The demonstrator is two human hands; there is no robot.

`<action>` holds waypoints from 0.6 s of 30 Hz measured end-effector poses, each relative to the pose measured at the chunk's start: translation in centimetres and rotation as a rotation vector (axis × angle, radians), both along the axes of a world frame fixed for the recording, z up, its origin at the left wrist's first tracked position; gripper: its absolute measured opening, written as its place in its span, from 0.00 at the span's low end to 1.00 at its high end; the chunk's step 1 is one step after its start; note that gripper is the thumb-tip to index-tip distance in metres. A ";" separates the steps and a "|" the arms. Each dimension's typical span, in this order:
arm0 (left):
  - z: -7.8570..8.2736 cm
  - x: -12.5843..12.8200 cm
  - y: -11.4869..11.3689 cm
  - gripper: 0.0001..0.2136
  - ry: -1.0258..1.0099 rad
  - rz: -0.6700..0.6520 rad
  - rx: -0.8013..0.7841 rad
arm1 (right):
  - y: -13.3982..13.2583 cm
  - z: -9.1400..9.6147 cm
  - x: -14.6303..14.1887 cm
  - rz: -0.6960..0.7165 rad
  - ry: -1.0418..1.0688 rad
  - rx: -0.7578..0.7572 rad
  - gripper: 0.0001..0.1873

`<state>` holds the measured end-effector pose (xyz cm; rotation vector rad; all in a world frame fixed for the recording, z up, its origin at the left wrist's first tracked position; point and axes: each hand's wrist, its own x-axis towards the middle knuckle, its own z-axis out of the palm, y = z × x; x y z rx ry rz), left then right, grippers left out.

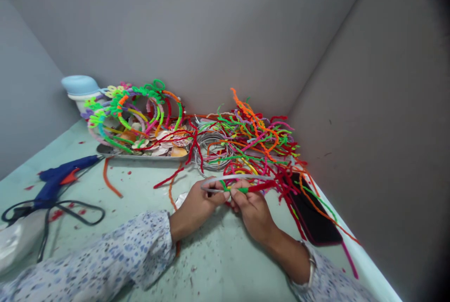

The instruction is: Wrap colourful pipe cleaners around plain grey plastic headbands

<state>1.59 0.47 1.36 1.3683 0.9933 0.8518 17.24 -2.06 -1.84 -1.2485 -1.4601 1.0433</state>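
Note:
A thin grey headband (246, 177) curves between my two hands over the table. My left hand (197, 202) grips its left part, fingers closed around it. Part of the band is wrapped in red and green pipe cleaner (262, 186). My right hand (255, 213) pinches the green wrapping with thumb and forefinger, close to the left thumb. A bit of yellow shows between the fingertips. The palms hide the rest of the grip.
Pipe-cleaner-wrapped headbands (140, 92) stand in a metal tray (140, 157) of shell-like pieces. A wire coil (215, 163) and a pile of loose pipe cleaners (260, 126) lie behind my hands. A blue glue gun (58, 177), a bottle (80, 85) and a phone (314, 217) flank them.

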 end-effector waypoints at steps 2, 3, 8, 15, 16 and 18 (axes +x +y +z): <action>-0.1 0.0 0.1 0.08 0.030 -0.007 0.042 | 0.0 -0.1 0.0 -0.002 0.014 -0.009 0.14; 0.0 0.0 0.1 0.09 0.039 -0.015 0.059 | 0.1 -0.1 0.0 0.000 0.018 -0.009 0.14; 0.3 0.0 -0.1 0.11 0.065 0.003 0.063 | 0.0 -0.1 0.0 0.013 0.006 -0.003 0.14; 0.4 0.2 -0.2 0.14 0.009 0.053 -0.018 | -0.2 0.3 -0.1 0.029 -0.045 0.062 0.13; 0.5 0.2 -0.3 0.14 0.001 0.057 -0.025 | -0.2 0.3 -0.2 0.029 -0.057 0.074 0.13; 0.5 0.3 -0.3 0.14 -0.004 0.068 -0.029 | -0.2 0.4 -0.1 0.030 -0.081 0.094 0.14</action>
